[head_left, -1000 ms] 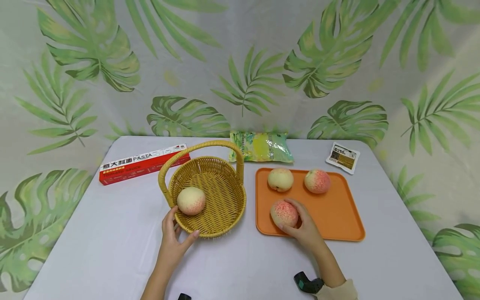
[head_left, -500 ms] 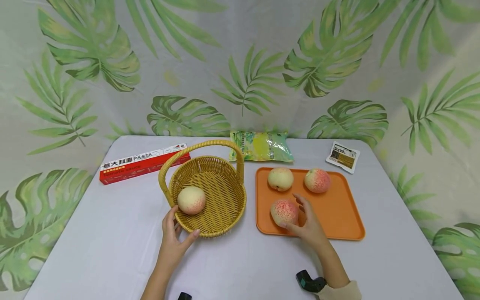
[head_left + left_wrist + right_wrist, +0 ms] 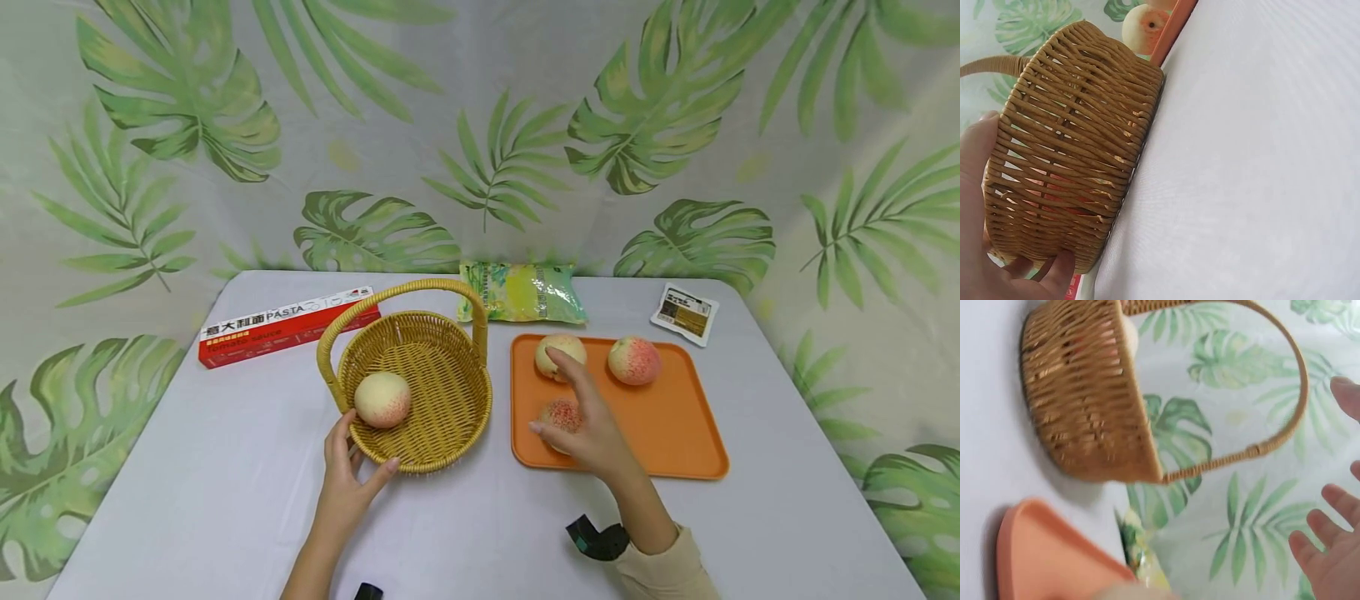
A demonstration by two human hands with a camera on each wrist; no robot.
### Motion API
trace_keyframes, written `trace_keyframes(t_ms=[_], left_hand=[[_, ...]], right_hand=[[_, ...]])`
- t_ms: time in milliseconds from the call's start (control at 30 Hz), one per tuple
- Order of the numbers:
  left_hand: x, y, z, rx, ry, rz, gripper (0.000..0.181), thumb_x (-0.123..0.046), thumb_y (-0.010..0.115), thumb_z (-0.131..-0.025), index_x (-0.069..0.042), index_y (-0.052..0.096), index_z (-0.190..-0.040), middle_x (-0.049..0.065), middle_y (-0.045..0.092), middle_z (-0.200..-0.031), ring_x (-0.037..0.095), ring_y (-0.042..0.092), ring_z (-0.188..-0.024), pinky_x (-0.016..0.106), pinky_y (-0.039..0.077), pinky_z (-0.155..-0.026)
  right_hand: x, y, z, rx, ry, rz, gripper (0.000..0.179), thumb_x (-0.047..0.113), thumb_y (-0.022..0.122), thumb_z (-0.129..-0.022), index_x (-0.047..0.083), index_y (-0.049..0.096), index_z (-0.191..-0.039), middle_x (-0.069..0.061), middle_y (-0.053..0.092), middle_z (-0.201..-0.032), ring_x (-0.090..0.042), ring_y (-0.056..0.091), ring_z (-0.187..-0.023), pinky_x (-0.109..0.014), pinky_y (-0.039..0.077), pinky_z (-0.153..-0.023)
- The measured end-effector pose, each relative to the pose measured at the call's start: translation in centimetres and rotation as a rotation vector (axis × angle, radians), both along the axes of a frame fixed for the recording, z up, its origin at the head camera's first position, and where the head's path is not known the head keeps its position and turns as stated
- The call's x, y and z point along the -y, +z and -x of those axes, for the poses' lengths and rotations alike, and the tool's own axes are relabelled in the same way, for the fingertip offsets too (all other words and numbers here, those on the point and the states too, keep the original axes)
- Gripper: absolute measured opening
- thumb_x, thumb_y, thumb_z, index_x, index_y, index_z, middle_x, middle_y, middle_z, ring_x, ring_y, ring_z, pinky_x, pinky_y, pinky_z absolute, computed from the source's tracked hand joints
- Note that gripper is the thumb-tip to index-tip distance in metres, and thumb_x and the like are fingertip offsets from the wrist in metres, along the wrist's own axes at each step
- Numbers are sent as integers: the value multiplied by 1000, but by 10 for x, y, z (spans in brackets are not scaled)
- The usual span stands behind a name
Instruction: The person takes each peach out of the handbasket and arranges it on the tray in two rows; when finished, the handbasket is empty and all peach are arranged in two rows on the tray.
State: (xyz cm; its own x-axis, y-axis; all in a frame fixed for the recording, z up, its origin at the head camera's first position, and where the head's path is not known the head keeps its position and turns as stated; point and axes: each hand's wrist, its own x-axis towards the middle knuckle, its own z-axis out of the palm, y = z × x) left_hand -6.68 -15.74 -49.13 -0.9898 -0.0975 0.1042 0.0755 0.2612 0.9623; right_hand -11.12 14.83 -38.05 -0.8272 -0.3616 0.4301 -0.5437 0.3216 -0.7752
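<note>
My left hand (image 3: 348, 483) grips the near left side of a round wicker basket (image 3: 442, 400), its thumb at the rim and its fingers against the weave. Inside the basket, at the left, lies one pale peach (image 3: 382, 400) with a pink blush. My right hand (image 3: 596, 429) is raised over the orange tray (image 3: 667, 433), fingers spread and holding nothing. It partly hides a red-speckled peach (image 3: 561, 414) in the head view. Farther back on the tray lie a pale peach (image 3: 551, 354), partly behind the fingers, and a pink one (image 3: 634, 361).
A red pasta box (image 3: 288, 327) lies behind the basket to the left. At the back of the white table (image 3: 225, 483) are a green and yellow bag (image 3: 521, 293) and a small white packet (image 3: 685, 314). The basket's tall handle (image 3: 427, 286) arches upward.
My right hand has let go of the red-speckled peach, spread its fingers and lifted up and left over it. The left hand and basket have stayed in place.
</note>
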Motion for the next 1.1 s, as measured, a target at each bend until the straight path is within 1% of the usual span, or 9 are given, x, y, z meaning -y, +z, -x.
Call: trace_keyframes(t_ms=[100,167,300,400,567,633,667,967,1100], left_hand=[[0,0,0,-4,-1,1,88,-16,72,-77,-13,13,-142,13,8,-141,32,20,-125,48,25,-101],[0,1,0,0,-3,0,88,-16,72,-77,-13,13,-142,13,8,-141,32,20,-125,48,25,-101],[0,2,-1,6,0,-3,88,-16,72,-77,-13,13,-142,13,8,-141,31,20,-125,47,25,-101],[0,1,-1,2,0,-2,88,-15,72,-77,-13,13,-142,13,8,-141,31,20,-124,47,25,-101],[0,0,0,-10,-6,5,87,-15,71,-78,-13,12,-142,14,8,-141,32,20,-125,49,25,-101],[0,0,0,-9,-8,7,87,-15,71,-78,-13,12,-142,14,8,-141,33,20,-125,50,25,-101],[0,0,0,-9,-7,7,87,-15,71,-78,-13,12,-142,14,8,-141,33,20,-125,50,25,-101],[0,1,-1,-8,-13,5,86,-15,70,-79,-13,12,-142,15,7,-141,34,20,-125,51,24,-100],[-1,7,-2,15,-16,-3,85,-14,70,-80,-12,11,-142,16,6,-141,34,19,-125,52,24,-100]], right_hand=[[18,2,8,47,67,-2,82,-3,73,-71,0,27,-138,-17,28,-140,-29,28,-126,-46,24,-102],[29,-6,16,77,110,-17,83,4,74,-73,7,26,-140,-11,27,-143,-27,25,-128,-48,23,-102],[52,-23,32,99,192,-67,85,17,74,-75,20,23,-142,2,23,-145,-17,20,-131,-44,21,-104],[69,-20,35,130,235,-109,84,19,74,-76,18,23,-143,1,23,-145,-15,19,-131,-42,20,-105],[91,-38,50,102,302,-139,86,23,74,-76,16,21,-143,0,23,-145,-13,20,-131,-38,21,-105],[97,-52,59,68,316,-151,88,26,74,-75,17,20,-144,1,22,-145,-13,20,-131,-36,21,-105],[99,-54,60,66,316,-167,88,27,74,-75,17,19,-144,-1,22,-145,-14,20,-131,-36,22,-105],[112,-58,65,123,310,-260,88,32,73,-75,20,19,-144,-1,24,-145,-17,23,-130,-37,22,-104],[114,-57,66,148,308,-298,89,32,74,-74,20,20,-143,0,25,-144,-16,23,-129,-37,23,-104]])
